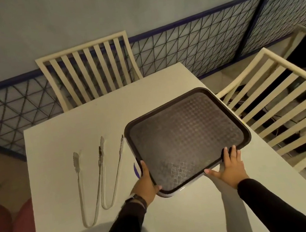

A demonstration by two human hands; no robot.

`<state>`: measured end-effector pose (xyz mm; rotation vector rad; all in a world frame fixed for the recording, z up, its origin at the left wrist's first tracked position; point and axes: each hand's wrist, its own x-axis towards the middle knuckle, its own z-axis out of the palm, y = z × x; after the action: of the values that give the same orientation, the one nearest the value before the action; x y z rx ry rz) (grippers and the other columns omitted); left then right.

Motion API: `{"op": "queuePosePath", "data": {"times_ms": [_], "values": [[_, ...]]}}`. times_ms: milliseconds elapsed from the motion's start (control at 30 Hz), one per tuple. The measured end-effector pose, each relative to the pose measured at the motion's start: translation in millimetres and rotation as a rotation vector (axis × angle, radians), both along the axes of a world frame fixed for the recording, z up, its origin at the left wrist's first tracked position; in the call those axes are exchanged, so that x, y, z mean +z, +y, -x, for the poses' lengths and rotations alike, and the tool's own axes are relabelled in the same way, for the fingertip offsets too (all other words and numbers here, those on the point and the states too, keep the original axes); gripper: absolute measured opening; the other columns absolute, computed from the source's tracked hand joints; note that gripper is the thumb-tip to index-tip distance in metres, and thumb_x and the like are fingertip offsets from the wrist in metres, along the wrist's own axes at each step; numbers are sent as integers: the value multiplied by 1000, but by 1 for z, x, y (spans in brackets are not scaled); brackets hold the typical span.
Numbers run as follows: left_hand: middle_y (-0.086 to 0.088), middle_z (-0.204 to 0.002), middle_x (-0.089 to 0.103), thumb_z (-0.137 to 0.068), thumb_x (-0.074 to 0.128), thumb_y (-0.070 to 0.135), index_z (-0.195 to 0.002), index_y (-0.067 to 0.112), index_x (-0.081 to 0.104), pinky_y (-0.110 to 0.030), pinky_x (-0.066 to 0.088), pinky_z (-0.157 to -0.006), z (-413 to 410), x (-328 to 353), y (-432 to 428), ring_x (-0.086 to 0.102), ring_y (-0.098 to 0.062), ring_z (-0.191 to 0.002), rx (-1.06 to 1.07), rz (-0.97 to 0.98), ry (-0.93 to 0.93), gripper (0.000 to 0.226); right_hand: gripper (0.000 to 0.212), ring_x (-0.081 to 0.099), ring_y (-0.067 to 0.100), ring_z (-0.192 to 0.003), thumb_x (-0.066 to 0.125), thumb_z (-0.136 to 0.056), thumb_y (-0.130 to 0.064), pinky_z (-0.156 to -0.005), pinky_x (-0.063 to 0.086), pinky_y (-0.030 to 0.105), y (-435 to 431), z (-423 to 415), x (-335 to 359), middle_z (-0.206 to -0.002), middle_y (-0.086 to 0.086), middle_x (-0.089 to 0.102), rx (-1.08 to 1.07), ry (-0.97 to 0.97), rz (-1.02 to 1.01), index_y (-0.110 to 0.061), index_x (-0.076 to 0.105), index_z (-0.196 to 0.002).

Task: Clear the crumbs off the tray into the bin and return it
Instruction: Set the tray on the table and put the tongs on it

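Tray (187, 136), dark brown with a raised rim and a cross-hatched surface, sits at the centre right of the frame over the white counter (69, 225), turned at an angle to the counter's edges. Whether it lies flat on the counter or is lifted slightly cannot be told. Both hands grip its near end: the left hand (146, 185) is curled around the lower left corner, fingers over the rim, and the right hand (229, 168) is on the lower right edge, fingers laid up over the rim and thumb stretched out along the near side. Dark long sleeves cover both arms.

Left of the tray, two pairs of metal tongs lie open on the counter, the left tongs (83, 189) and the right tongs (110, 174), their tips pointing toward the top of the frame. A slatted cream chair (90, 69) stands at the counter's far side in the upper middle, and a second chair (279, 108) at the right.
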<state>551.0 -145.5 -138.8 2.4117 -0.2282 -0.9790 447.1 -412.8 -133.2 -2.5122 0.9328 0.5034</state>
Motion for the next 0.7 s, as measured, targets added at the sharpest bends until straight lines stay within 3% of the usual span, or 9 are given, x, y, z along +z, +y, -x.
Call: {"op": "queuePosePath", "data": {"times_ms": [433, 567, 700], "values": [[-13, -133, 50, -86, 61, 21, -144, 26, -22, -39, 43, -101, -159, 7, -21, 55, -32, -114, 112, 67, 14, 102, 119, -12, 39, -143, 39, -69, -83, -117, 6, 47, -10, -155, -7, -155, 21, -14, 57, 59, 109, -7, -9, -146], [-12, -119, 51, -85, 62, 24, -143, 34, -20, -36, 56, -81, -172, 0, -18, 59, -27, -95, 153, 94, 40, 101, 118, -13, 39, -143, 37, -69, -83, -117, 5, 48, -8, -169, -7, -155, 21, -15, 77, 69, 120, -7, -10, -146], [-13, -120, 50, -85, 63, 22, -143, 36, -18, -38, 56, -81, -169, 4, -17, 60, -30, -97, 194, 102, 69, 101, 119, -12, 39, -143, 37, -68, -84, -117, 7, 48, -9, -172, -9, -155, 20, -15, 76, 81, 114, -8, -10, -146]]}}
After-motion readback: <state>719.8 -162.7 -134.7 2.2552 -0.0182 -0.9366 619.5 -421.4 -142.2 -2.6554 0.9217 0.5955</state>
